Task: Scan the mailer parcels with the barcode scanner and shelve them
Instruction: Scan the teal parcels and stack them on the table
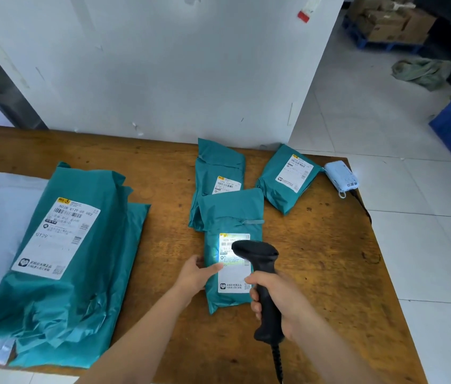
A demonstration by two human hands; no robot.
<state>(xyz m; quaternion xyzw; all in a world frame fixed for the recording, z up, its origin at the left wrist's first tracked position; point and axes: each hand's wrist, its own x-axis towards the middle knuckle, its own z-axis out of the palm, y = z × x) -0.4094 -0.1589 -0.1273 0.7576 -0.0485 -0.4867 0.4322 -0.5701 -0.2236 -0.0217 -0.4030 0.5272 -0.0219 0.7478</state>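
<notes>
Teal mailers, four in view, all lying on the wooden table (329, 273). None shelved as far as I can see, and no shelf in frame. Scan step looks underway on the near mailer (231, 281), lower ctr: scanner (258, 253) head hangs just over its label, w/ a light patch on the label's top part. Can't tell which of the others are already scanned: big mailer (61, 259) at left, far mailer (218, 167) upper ctr (its lower end overlapped by the near one), corner mailer (288, 178) to the right of that. So prob early to mid: more scans, then all the shelving. R hand (282, 303) wrapped tight round the scanner grip, just right of the near mailer's btm end. L hand (195, 274) holds the near mailer's left edge, thumb laid on top by the label, fingers at the edge
</notes>
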